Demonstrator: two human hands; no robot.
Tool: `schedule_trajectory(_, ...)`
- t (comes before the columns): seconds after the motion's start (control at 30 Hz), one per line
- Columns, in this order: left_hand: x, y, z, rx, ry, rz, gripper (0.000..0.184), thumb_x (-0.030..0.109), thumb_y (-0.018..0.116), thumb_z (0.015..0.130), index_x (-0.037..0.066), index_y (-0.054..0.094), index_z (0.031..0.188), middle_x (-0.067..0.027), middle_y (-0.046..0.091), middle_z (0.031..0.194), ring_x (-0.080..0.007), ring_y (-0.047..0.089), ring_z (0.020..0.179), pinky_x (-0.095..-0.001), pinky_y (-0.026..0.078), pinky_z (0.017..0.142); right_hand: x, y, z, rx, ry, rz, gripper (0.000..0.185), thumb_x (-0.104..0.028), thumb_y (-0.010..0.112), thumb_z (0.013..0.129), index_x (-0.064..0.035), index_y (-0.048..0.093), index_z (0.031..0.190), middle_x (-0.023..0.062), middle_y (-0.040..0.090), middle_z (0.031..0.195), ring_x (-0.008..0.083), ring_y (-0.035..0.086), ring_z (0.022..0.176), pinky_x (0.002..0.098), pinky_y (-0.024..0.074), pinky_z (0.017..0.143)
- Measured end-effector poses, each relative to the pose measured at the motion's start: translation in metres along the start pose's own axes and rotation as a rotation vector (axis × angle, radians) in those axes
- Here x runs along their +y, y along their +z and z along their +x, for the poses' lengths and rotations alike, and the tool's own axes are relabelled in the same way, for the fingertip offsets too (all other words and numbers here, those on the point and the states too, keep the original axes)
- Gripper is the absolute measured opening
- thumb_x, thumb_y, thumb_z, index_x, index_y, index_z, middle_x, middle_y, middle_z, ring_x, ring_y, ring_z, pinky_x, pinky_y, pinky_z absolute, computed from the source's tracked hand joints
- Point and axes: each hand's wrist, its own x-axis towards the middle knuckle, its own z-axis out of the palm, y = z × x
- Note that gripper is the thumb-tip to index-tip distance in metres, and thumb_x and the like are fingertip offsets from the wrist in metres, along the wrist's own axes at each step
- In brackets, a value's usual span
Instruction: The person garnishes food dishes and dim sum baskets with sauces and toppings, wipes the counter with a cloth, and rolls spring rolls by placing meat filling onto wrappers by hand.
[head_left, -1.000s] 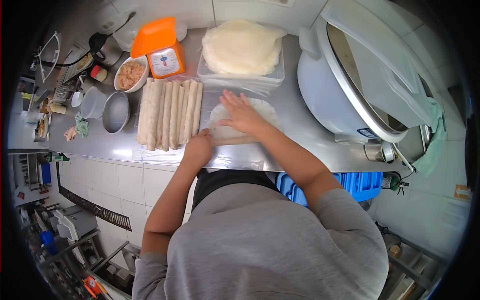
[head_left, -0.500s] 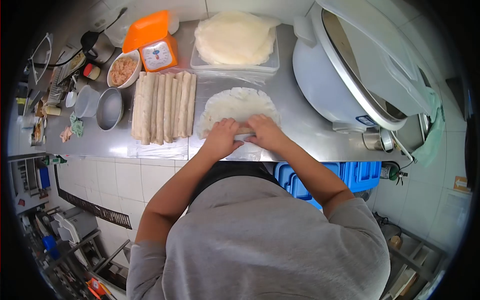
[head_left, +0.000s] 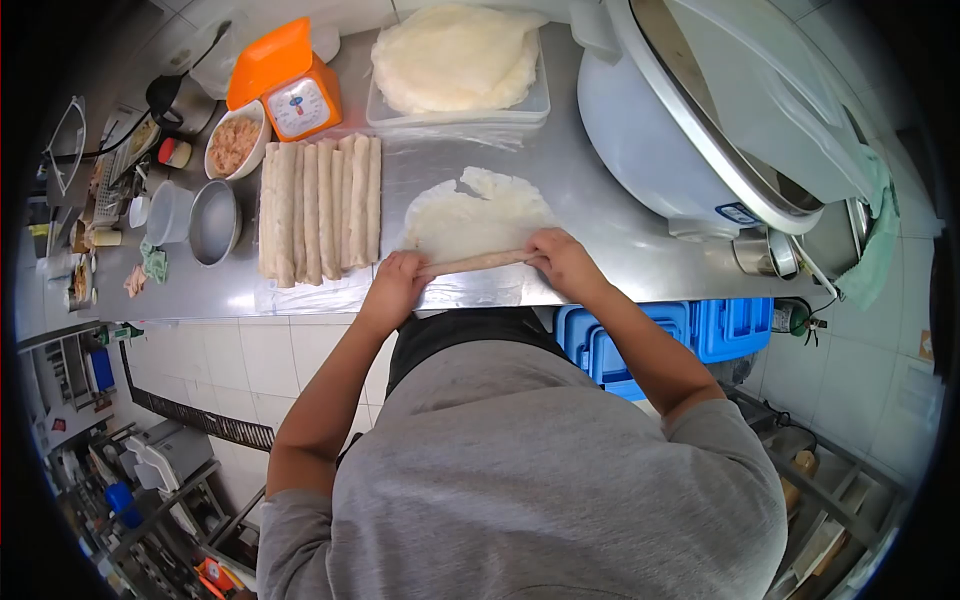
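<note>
A thin, pale round wrapper sheet [head_left: 470, 215] lies on the steel counter with a ragged, torn far edge. Along its near edge runs a slim filled roll [head_left: 480, 263], lying crosswise. My left hand [head_left: 399, 284] is closed round the left end of the roll. At the right end, my right hand [head_left: 566, 262] grips it with curled fingers. Just left of the sheet, several finished rolls [head_left: 318, 210] are stacked side by side on plastic film. Whatever fills the roll between my hands is hidden inside it.
Behind the sheet, a clear tray [head_left: 460, 116] bears a pile of pale wrappers [head_left: 455, 60]. An orange scale [head_left: 310, 100], a bowl of pinkish filling [head_left: 236, 143] and a metal bowl [head_left: 215, 225] stand left. A big lidded tub [head_left: 645, 130] bounds the right. Blue bins [head_left: 640, 345] sit below.
My hands have spread apart from the middle of the roll to its two ends. More of the roll shows, and the far edge of the sheet now looks torn. The view has shifted slightly.
</note>
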Motion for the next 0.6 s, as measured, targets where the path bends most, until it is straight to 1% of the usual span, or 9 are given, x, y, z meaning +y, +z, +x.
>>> schedule_trajectory(0.03,-0.002,0.000,0.001,0.017,-0.027,-0.049,0.023,0.018,0.066,0.080,0.003,0.057,0.095,-0.0122,0.058,0.097,-0.0336,0.053,0.098,-0.0434,0.041,0.085,0.002,0.000,0.001,0.003,0.026,0.036,0.011,-0.011,0.064,0.079,-0.0058,0.060,0.088,0.0116,0.059,0.095,0.0327,0.054,0.093,0.0411,0.0427,0.084)
schedule_trajectory(0.13,0.000,-0.001,0.015,0.065,-0.066,0.081,0.016,0.015,0.063,0.082,0.004,0.059,0.094,-0.0114,0.057,0.099,-0.0327,0.053,0.097,-0.0456,0.040,0.085,0.007,0.001,0.011,0.019,0.065,-0.047,0.009,-0.012,0.063,0.080,-0.0068,0.062,0.087,0.0097,0.059,0.096,0.0310,0.054,0.094,0.0412,0.0419,0.083)
schedule_trajectory(0.23,0.019,-0.005,0.038,0.163,-0.102,0.291,0.011,0.014,0.059,0.083,0.006,0.061,0.090,-0.0103,0.057,0.100,-0.0311,0.052,0.097,-0.0485,0.038,0.086,-0.009,-0.003,0.021,0.072,0.081,-0.307,0.014,-0.012,0.062,0.082,-0.0074,0.062,0.095,0.0096,0.059,0.098,0.0289,0.054,0.094,0.0410,0.0412,0.083)
schedule_trajectory(0.27,0.030,-0.009,0.051,0.096,-0.132,0.271,0.019,0.014,0.057,0.083,0.007,0.061,0.100,-0.0104,0.056,0.110,-0.0287,0.050,0.108,-0.0494,0.035,0.092,-0.011,-0.001,0.025,0.115,-0.018,-0.326,0.016,-0.013,0.062,0.081,-0.0075,0.062,0.097,0.0092,0.059,0.099,0.0286,0.054,0.095,0.0409,0.0407,0.083)
schedule_trajectory(0.33,0.039,0.004,0.083,0.159,0.120,0.246,0.026,0.017,0.056,0.085,0.008,0.060,0.109,-0.0104,0.055,0.118,-0.0273,0.049,0.114,-0.0497,0.033,0.097,-0.014,0.008,0.030,0.191,-0.217,-0.358,0.021,-0.014,0.063,0.081,-0.0077,0.061,0.101,0.0084,0.058,0.101,0.0279,0.053,0.097,0.0406,0.0399,0.083)
schedule_trajectory(0.37,0.039,0.008,0.092,0.189,0.248,0.235,0.029,0.019,0.056,0.086,0.008,0.059,0.113,-0.0105,0.054,0.121,-0.0267,0.048,0.118,-0.0499,0.032,0.099,-0.017,0.015,0.031,0.126,-0.268,-0.350,0.023,-0.014,0.063,0.080,-0.0075,0.061,0.102,0.0084,0.058,0.102,0.0281,0.053,0.097,0.0404,0.0398,0.084)
schedule_trajectory(0.43,0.032,0.018,0.101,0.087,0.174,0.309,0.035,0.021,0.055,0.088,0.008,0.056,0.120,-0.0096,0.051,0.128,-0.0252,0.045,0.123,-0.0517,0.029,0.104,-0.025,0.026,0.029,0.007,-0.359,-0.339,0.026,-0.014,0.062,0.080,-0.0073,0.060,0.104,0.0082,0.057,0.104,0.0283,0.052,0.099,0.0400,0.0397,0.086)
schedule_trajectory(0.47,0.033,0.019,0.106,0.034,0.141,0.344,0.037,0.022,0.054,0.089,0.008,0.054,0.123,-0.0092,0.050,0.131,-0.0245,0.043,0.125,-0.0526,0.027,0.106,-0.032,0.024,0.027,-0.028,-0.343,-0.297,0.027,-0.012,0.063,0.079,-0.0076,0.060,0.106,0.0078,0.056,0.105,0.0279,0.051,0.100,0.0402,0.0394,0.088)
schedule_trajectory(0.6,0.031,0.013,0.103,-0.071,0.030,0.373,0.037,0.026,0.051,0.091,0.010,0.053,0.124,-0.0078,0.050,0.128,-0.0258,0.041,0.126,-0.0555,0.025,0.107,-0.026,0.028,0.023,0.040,-0.310,-0.276,0.030,-0.010,0.063,0.078,-0.0082,0.060,0.107,0.0079,0.056,0.106,0.0277,0.051,0.101,0.0399,0.0393,0.090)
